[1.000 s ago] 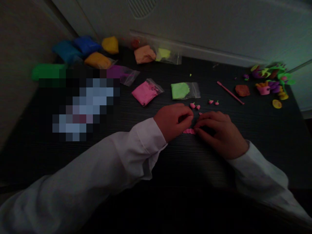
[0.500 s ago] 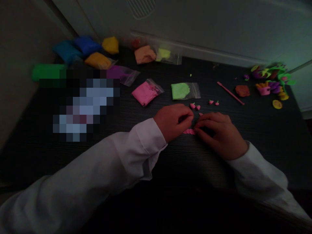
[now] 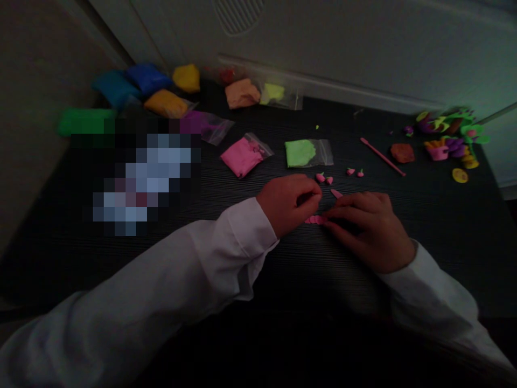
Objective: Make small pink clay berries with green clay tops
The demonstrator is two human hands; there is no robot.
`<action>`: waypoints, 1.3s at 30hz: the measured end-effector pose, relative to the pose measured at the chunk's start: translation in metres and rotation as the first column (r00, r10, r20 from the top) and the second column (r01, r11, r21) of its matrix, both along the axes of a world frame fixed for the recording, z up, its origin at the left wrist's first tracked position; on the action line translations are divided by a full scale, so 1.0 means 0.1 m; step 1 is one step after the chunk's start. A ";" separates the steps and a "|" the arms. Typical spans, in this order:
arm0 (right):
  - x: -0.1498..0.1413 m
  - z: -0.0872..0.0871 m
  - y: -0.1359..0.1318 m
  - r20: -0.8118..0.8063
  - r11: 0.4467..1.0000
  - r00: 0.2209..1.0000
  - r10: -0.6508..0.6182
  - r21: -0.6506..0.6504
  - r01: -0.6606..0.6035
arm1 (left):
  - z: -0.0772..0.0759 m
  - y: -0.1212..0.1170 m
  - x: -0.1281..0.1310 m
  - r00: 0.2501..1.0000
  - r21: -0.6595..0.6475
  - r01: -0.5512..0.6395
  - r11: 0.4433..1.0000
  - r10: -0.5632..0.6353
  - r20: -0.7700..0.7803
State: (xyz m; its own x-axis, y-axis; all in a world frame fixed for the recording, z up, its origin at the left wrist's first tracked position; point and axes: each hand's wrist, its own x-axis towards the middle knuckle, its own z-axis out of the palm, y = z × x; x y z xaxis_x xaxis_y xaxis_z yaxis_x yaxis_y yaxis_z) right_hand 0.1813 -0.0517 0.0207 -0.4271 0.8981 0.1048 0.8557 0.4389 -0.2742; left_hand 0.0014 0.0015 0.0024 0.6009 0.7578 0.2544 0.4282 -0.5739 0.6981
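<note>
On a dark table (image 3: pixel 424 226), my left hand (image 3: pixel 287 203) and my right hand (image 3: pixel 369 229) meet fingertip to fingertip over a small flat piece of pink clay (image 3: pixel 315 219). Both hands have their fingers curled and pinched at that piece. A small pink pointed bit (image 3: pixel 336 193) lies just beyond my right fingers. Several tiny pink clay shapes (image 3: pixel 324 178) with green tips sit a little farther back. A bag of pink clay (image 3: pixel 242 155) and a bag of light green clay (image 3: pixel 304 152) lie behind my hands.
More clay bags in blue, yellow, orange, purple and green (image 3: pixel 161 97) line the back left. A thin pink stick tool (image 3: pixel 382 156), a brown clay lump (image 3: pixel 402 153) and finished colourful clay figures (image 3: pixel 448 134) sit at the right. A wall runs along the back.
The view shifted slightly down. My right hand moved a little to the right, uncovering the small pink pointed bit; both hands stay on the pink piece.
</note>
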 end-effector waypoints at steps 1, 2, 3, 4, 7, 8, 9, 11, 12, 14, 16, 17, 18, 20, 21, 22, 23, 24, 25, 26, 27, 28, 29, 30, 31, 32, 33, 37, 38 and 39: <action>0.00 0.00 0.00 0.005 1.000 1.000 0.001 0.004 -0.001 | 0.00 0.00 0.00 1.000 0.000 0.002 1.000 -0.002 -0.001; 0.00 -0.01 0.00 0.011 1.000 1.000 0.002 0.004 -0.002 | 0.00 0.00 0.00 1.000 0.000 0.000 1.000 0.000 -0.001; 0.00 -0.01 0.00 0.016 1.000 1.000 0.003 0.004 -0.003 | 0.00 0.00 0.00 1.000 -0.002 0.001 1.000 -0.001 -0.001; 0.00 -0.01 0.00 0.023 1.000 1.000 0.004 0.003 -0.004 | 0.00 0.00 0.00 1.000 -0.004 0.002 1.000 -0.002 -0.001; 0.00 -0.01 0.01 0.037 1.000 0.999 0.010 0.009 -0.011 | 0.00 0.00 0.00 1.000 -0.009 0.002 1.000 -0.002 -0.004; 0.01 -0.02 0.01 0.039 1.000 0.999 0.014 0.010 -0.014 | 0.01 0.00 0.00 1.000 -0.010 0.000 1.000 0.000 -0.006; 0.01 -0.02 0.01 0.041 1.000 0.999 0.015 0.011 -0.016 | 0.01 0.00 0.00 1.000 -0.012 -0.001 1.000 0.001 -0.006; 0.01 -0.03 0.00 0.047 1.000 0.999 0.016 0.010 -0.017 | 0.01 0.00 0.00 1.000 -0.013 -0.004 1.000 0.004 -0.003; 0.01 -0.03 0.00 0.049 1.000 0.999 0.018 0.009 -0.018 | 0.01 0.00 0.00 1.000 -0.012 -0.006 1.000 0.006 0.003; 0.02 -0.04 0.00 0.049 1.000 0.999 0.019 0.017 -0.020 | 0.00 0.00 0.01 1.000 -0.009 -0.005 1.000 0.005 0.013; 0.02 -0.04 0.00 0.049 0.999 0.999 0.023 0.023 -0.024 | 0.00 0.00 0.01 1.000 -0.006 -0.002 1.000 0.003 0.014; 0.02 -0.04 0.00 0.050 0.999 0.999 0.022 0.024 -0.023 | 0.00 0.00 0.01 1.000 -0.004 0.000 1.000 0.000 0.012; 0.02 -0.04 0.01 0.052 0.999 0.998 0.021 0.023 -0.023 | 0.00 0.00 0.01 1.000 -0.002 0.002 1.000 -0.002 0.010; 0.02 -0.04 0.01 0.057 0.999 0.998 0.025 0.020 -0.026 | 0.00 0.00 0.01 1.000 -0.002 0.003 1.000 -0.003 0.006; 0.02 -0.04 0.01 0.058 0.999 0.998 0.026 0.023 -0.027 | 0.00 0.00 0.01 1.000 -0.004 0.003 1.000 -0.003 0.006; 0.02 -0.04 0.01 0.060 0.999 0.998 0.028 0.028 -0.030 | 0.01 0.00 0.00 1.000 -0.005 0.003 1.000 -0.003 0.006; 0.02 -0.04 0.01 0.062 0.999 0.998 0.030 0.036 -0.032 | 0.01 0.00 0.00 1.000 -0.006 0.002 1.000 -0.002 0.004; 0.02 -0.04 0.01 0.066 0.999 0.997 0.031 0.041 -0.034 | 0.01 0.00 0.00 1.000 -0.006 0.001 1.000 -0.001 0.003; 0.02 -0.04 0.01 0.069 0.998 0.997 0.031 0.048 -0.034 | 0.01 0.00 0.00 1.000 -0.006 0.000 1.000 0.000 0.001; 0.02 -0.04 0.01 0.073 0.998 0.997 0.031 0.050 -0.035 | 0.01 0.00 0.00 1.000 -0.006 0.001 1.000 -0.001 0.000; 0.02 -0.04 0.01 0.075 0.998 0.997 0.030 0.052 -0.034 | 0.01 0.00 0.00 1.000 -0.008 0.002 1.000 -0.002 -0.001; 0.01 -0.04 0.01 0.077 0.998 0.997 0.030 0.049 -0.034 | 0.01 0.00 0.00 1.000 -0.010 0.002 1.000 -0.002 -0.002; 0.01 -0.04 0.01 0.078 0.999 0.997 0.027 0.044 -0.030 | 0.01 0.00 0.00 1.000 -0.012 0.001 1.000 -0.001 -0.002; 0.01 -0.03 0.01 0.080 0.999 0.997 0.024 0.037 -0.027 | 0.01 0.00 0.00 1.000 -0.013 0.000 1.000 0.000 0.000; 0.01 -0.03 0.00 0.080 0.999 0.997 0.019 0.030 -0.021 | 0.01 0.00 0.00 1.000 -0.012 0.000 1.000 0.000 0.003; 0.01 -0.02 0.00 0.079 1.000 0.997 0.015 0.023 -0.017 | 0.01 0.00 0.00 1.000 -0.010 -0.001 1.000 0.001 0.007; 0.01 -0.02 0.00 0.076 1.000 0.997 0.011 0.021 -0.013 | 0.01 0.00 0.00 1.000 -0.007 0.001 1.000 0.000 0.009; 0.01 0.00 0.00 0.057 0.999 0.998 0.024 0.027 -0.026 | 0.00 0.00 0.00 1.000 -0.005 0.006 1.000 -0.006 0.000; 0.01 -0.01 -0.01 0.058 0.999 0.998 0.029 0.030 -0.031 | 0.00 0.00 0.00 1.000 -0.006 0.004 1.000 -0.004 -0.003; 0.01 -0.01 0.00 0.062 0.999 0.998 0.033 0.030 -0.035 | 0.00 0.00 0.00 1.000 -0.006 0.003 1.000 -0.003 -0.005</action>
State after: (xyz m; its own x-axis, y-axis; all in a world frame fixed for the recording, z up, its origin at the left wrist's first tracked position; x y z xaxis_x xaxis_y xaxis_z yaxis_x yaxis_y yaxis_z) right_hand 0.1820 -0.0521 0.0195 -0.4635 0.8798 0.1054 0.8550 0.4753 -0.2074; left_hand 0.0014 0.0020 0.0024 0.6048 0.7574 0.2463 0.4301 -0.5709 0.6994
